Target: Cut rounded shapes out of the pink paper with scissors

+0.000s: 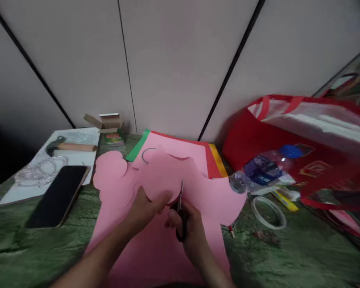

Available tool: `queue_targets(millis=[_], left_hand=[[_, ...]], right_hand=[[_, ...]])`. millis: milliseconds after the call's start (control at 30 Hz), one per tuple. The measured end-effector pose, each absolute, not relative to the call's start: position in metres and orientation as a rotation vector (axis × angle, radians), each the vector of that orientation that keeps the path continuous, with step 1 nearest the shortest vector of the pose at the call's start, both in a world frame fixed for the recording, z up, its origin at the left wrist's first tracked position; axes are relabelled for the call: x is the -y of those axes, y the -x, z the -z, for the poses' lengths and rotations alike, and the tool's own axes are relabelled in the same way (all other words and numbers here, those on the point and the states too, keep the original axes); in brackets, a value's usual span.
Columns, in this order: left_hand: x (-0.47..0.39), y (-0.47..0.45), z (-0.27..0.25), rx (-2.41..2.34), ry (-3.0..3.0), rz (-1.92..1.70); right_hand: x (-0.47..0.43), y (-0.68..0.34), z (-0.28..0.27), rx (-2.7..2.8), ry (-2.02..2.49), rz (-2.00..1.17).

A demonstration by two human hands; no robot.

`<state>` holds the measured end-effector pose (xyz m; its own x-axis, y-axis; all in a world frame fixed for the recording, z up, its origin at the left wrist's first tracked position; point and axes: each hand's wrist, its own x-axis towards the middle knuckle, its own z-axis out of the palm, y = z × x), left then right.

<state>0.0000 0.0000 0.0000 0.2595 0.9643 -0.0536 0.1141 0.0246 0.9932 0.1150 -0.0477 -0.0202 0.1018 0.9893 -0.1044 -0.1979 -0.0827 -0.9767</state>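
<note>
My right hand (190, 224) is closed round the black handles of a pair of scissors (181, 200), its blades pointing away from me. The blades meet the edge of a pink sheet of paper (168, 176), cut in a curved outline. My left hand (147, 210) pinches the near left edge of that sheet, thumb on top. More pink paper (150, 248) lies beneath both hands. A scalloped pink cutout (111, 170) sits to the left, partly overlapped by other pink pieces.
A hammer (75, 147), clear beads (43, 170) and a phone (58, 196) lie left, with a small opened box (112, 132) behind. To the right are a water bottle (264, 168), a tape roll (268, 213) and a red bag (288, 140). Coloured sheets (217, 160) lie against the wall.
</note>
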Motion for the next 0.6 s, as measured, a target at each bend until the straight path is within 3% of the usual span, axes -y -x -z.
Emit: queue_targets(millis=[600], left_hand=[[-0.0019, -0.0029, -0.005, -1.131, -1.35, -0.94]], right_hand=[[0.0485, -0.115, 0.0279, 0.902, 1.11, -1.301]])
